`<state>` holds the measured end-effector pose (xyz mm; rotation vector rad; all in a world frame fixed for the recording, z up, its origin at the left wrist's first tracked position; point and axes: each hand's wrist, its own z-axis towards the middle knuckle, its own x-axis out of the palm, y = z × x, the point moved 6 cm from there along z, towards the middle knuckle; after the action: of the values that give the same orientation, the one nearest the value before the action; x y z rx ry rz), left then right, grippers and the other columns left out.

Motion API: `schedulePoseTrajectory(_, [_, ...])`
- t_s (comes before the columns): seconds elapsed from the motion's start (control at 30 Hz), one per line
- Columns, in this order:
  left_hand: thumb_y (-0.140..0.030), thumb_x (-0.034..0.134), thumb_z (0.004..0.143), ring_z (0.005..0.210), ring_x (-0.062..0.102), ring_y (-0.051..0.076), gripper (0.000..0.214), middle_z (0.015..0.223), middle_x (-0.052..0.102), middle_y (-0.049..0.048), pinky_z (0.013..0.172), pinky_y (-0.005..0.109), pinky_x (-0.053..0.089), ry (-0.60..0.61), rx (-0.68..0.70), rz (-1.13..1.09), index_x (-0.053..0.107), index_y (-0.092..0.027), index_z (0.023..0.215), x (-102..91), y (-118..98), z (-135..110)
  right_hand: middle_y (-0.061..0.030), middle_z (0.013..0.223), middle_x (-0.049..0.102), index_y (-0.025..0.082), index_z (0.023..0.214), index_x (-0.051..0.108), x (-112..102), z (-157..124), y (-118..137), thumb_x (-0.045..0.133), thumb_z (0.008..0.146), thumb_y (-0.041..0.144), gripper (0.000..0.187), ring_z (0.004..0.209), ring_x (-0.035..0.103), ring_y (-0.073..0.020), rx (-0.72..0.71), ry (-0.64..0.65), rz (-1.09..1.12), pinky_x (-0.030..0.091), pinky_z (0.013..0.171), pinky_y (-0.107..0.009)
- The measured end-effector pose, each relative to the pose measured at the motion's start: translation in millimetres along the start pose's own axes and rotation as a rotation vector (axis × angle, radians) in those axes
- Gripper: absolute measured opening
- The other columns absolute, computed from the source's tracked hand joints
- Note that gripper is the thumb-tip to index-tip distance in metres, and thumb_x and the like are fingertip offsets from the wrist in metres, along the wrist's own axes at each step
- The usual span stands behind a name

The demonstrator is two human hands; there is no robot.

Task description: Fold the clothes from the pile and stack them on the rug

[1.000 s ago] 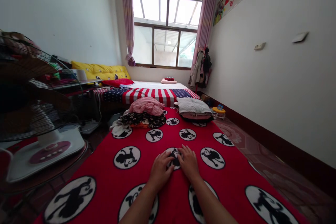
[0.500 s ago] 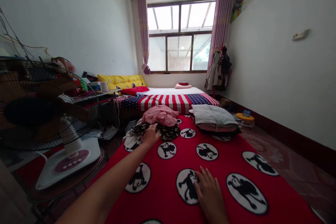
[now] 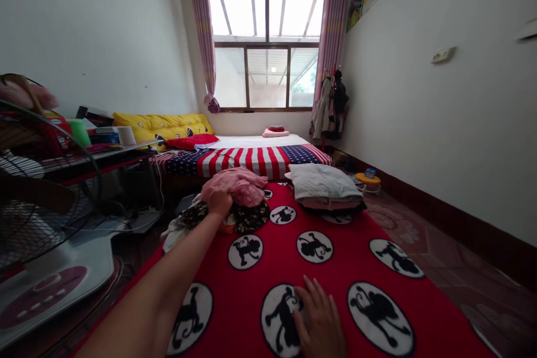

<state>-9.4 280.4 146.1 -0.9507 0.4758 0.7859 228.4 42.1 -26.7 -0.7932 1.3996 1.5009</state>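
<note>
A heap of clothes lies on the far left part of the red blanket (image 3: 289, 260) printed with black monkeys in white circles. On top is a pink garment (image 3: 245, 182), crumpled, over a black floral garment (image 3: 251, 217). My left hand (image 3: 220, 200) reaches out to the heap, its fingers closed on the near left side of the pink garment; the fingertips are partly hidden by the cloth. Close to me, my right hand (image 3: 319, 319) lies on the blanket with fingers spread and nothing in it. Pale cloth (image 3: 171, 235) sticks out at the heap's left.
A stack of folded clothes with a light grey top (image 3: 325, 183) sits to the right of the heap. An electric fan (image 3: 46, 285) stands close on the left, beside a cluttered table (image 3: 126, 151). Beyond is a bed with a striped, starred cover (image 3: 251, 161). A yellow stool (image 3: 368, 179) stands at right.
My left hand has gone from the black floral garment up to the pink one and closed on it. My right hand stays on the blanket. The view has turned right.
</note>
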Motion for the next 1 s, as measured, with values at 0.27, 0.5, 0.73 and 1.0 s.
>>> schedulePoseTrajectory(0.27, [0.007,0.051,0.069,0.071,0.063,0.012,0.028,0.079,0.066,0.0021,0.065,0.019,0.050,0.458,0.526,-0.407,0.066,-0.016,0.068,2.1,-112.6,-201.4,-0.0106,0.133,0.058,0.019,0.116,0.064,-13.4,-5.8,-8.7,0.046,0.084,0.043,0.044,0.128,0.048,-0.0291,0.004,-0.255,0.404,0.030,0.111,-0.051])
schedulePoseTrajectory(0.5, [-0.017,0.061,0.082,0.074,0.064,0.015,0.011,0.083,0.069,0.0037,0.070,0.023,0.051,0.759,0.554,-0.665,0.071,-0.019,0.087,-30.5,-115.3,-321.2,-0.0151,0.118,0.064,0.015,0.116,0.054,-29.5,-13.1,-27.6,0.042,0.083,0.063,0.060,0.102,0.064,-0.0253,0.191,-0.426,0.915,0.049,0.092,-0.037])
schedulePoseTrajectory(0.73, [-0.027,0.065,0.077,0.134,0.039,0.031,0.062,0.140,0.051,0.0123,0.113,0.049,0.029,0.183,0.078,-0.116,0.050,-0.022,0.138,-16.4,-38.6,-256.6,-0.0146,0.114,0.063,0.015,0.114,0.053,-31.5,-17.7,-29.6,0.050,0.080,0.061,0.056,0.090,0.066,-0.0239,0.186,-0.496,0.859,0.052,0.081,-0.034])
schedulePoseTrajectory(1.0, [-0.038,0.060,0.083,0.140,0.032,0.028,0.056,0.148,0.044,0.0056,0.118,0.048,0.016,0.340,0.133,-0.007,0.050,-0.030,0.137,28.0,-29.3,-279.5,-0.0136,0.136,0.048,0.020,0.135,0.043,-64.2,19.4,24.5,0.049,0.080,0.028,0.055,0.086,0.062,-0.0192,-0.192,-0.538,0.473,0.051,0.083,-0.037])
